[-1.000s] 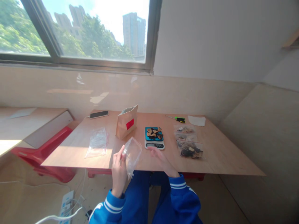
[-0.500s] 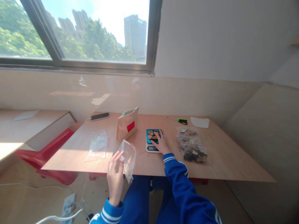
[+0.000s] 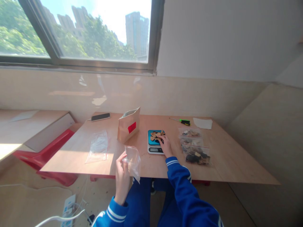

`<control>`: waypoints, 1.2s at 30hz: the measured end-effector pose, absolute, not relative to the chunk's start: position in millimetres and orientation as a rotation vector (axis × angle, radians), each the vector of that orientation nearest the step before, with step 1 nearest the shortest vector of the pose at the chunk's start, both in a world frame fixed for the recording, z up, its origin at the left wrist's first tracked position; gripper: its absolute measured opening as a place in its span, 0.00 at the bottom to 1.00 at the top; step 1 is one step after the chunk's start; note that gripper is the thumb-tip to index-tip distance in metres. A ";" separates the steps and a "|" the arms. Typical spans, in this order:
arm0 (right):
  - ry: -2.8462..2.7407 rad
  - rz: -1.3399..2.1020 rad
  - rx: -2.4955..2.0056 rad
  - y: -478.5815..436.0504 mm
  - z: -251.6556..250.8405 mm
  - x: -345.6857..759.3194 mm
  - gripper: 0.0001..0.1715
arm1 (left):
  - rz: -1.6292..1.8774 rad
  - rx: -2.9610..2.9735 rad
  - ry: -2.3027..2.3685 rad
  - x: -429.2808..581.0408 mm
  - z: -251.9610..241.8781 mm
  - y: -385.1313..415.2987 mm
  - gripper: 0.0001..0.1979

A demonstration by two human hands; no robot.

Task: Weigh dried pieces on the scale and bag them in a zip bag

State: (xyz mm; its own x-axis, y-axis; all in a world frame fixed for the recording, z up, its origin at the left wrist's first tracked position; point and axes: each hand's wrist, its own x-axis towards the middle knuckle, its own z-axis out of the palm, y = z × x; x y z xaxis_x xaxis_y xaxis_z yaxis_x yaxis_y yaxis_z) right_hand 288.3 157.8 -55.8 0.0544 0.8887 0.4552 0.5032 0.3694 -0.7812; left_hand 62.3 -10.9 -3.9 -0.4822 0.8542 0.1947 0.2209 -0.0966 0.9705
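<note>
The left hand (image 3: 122, 175), low and left of the frame's centre, had its fingers pinched on a clear plastic bag (image 3: 133, 160), which hung above the front edge of the desk (image 3: 227, 154). The right hand (image 3: 166, 147), just right of the centre, reached down with bent fingers to the dried slices (image 3: 154, 135); whether it had gripped any could not be told. The slices lay in a loose heap on the blue top of a kitchen scale (image 3: 154, 150), near the middle of the frame.

To the left of the scale stood a brown paper pouch (image 3: 123, 130), upright and open at the top, with a red label (image 3: 132, 127). Farther left lay flat clear bags (image 3: 97, 147), and behind them a phone (image 3: 100, 117). Right of the centre, three filled bags (image 3: 195, 157) lay overlapping, with a screwdriver (image 3: 185, 122) and white paper (image 3: 203, 123) behind them. A window (image 3: 101, 34) filled the upper left of the frame.
</note>
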 end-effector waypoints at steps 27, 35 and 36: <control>-1.618 0.954 -1.135 130.8 49.5 242.7 0.08 | 1.681 1.480 1.366 122.3 2.0 80.5 0.18; -1.780 0.845 -1.223 134.3 47.7 192.2 0.16 | 1.841 1.312 1.425 124.2 -2.2 79.1 0.18; -1.787 0.867 -1.217 132.6 46.1 186.9 0.16 | 1.856 1.284 1.441 122.4 -3.7 79.3 0.19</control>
